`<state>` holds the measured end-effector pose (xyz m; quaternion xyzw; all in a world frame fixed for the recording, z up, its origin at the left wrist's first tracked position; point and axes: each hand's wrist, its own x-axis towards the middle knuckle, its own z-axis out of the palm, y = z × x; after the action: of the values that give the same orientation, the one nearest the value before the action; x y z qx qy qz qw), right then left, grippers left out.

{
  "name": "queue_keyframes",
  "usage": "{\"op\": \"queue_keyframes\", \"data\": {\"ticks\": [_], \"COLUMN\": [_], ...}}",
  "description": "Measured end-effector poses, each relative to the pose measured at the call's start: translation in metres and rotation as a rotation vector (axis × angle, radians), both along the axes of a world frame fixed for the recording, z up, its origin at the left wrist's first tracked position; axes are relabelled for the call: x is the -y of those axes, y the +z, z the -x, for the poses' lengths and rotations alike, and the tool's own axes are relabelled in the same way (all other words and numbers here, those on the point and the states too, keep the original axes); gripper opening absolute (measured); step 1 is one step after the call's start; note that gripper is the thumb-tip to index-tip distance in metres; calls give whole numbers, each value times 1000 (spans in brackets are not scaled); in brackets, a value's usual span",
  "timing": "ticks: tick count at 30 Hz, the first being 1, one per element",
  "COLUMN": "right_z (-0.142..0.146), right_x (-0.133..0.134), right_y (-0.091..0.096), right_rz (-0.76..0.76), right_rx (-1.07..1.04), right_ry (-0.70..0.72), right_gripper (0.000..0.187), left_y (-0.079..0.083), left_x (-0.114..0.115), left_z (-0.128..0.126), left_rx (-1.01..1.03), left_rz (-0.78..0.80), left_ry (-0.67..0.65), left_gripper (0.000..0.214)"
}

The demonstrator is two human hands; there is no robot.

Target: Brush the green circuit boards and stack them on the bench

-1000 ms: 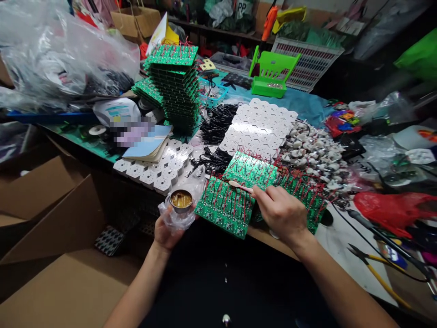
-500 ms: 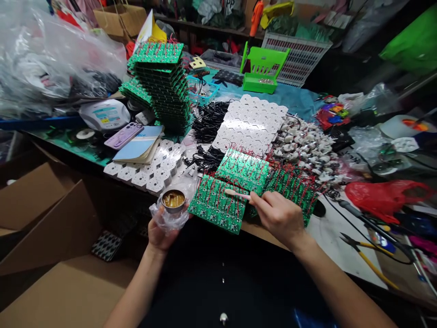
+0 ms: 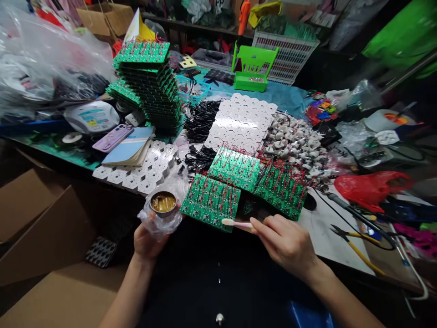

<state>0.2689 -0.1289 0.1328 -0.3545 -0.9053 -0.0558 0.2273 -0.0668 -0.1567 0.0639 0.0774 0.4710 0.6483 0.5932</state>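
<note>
My left hand point(image 3: 150, 241) is closed around a small round tin point(image 3: 163, 203) of amber paste, wrapped in clear plastic film point(image 3: 162, 225). A pink toothbrush point(image 3: 241, 224) is pinched in my right hand point(image 3: 285, 241). Its pale bristle head is over the lower right edge of a green circuit board panel point(image 3: 211, 202) with red and black wires; contact is unclear. Behind lies a second wired panel point(image 3: 235, 167), and to the right a third wired panel point(image 3: 282, 189).
White perforated sheets point(image 3: 241, 120) lie behind the boards, beside black cables point(image 3: 203, 119) and a heap of small white parts point(image 3: 293, 141). A tall board stack point(image 3: 153, 86) stands left. Cutters point(image 3: 357, 246) and a soldering iron point(image 3: 355, 212) lie right. Cardboard boxes point(image 3: 51, 228) sit lower left.
My right hand has brought the toothbrush down and nearer to me, from the middle of the front panel to its lower edge. The whole view has shifted slightly, moving the scene leftward.
</note>
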Motion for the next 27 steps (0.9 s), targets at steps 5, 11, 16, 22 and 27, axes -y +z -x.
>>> {"op": "queue_keyframes", "data": {"ticks": [5,11,16,22,27], "right_z": [-2,10,61,134,147], "right_x": [-35,-53,-47,-51,-55], "right_y": [-10,2,20,14,15], "right_rz": [-131,-159,23,94,42], "right_rx": [119,97,-143,-69,35], "right_ry": [-156,-245,-36,121,146], "right_gripper": [18,20,21,28,29], "left_y": [3,6,-5,-21,-22], "left_x": [-1,-1,2,8,7], "left_z": [-2,0,5,10,7], "left_rx": [-33,40,128,168,165], "left_rz": [-23,-106,-148,-167,-187], "left_ry": [-21,-57,-86,-71,-64], "left_gripper": [49,60,53,32,28]}}
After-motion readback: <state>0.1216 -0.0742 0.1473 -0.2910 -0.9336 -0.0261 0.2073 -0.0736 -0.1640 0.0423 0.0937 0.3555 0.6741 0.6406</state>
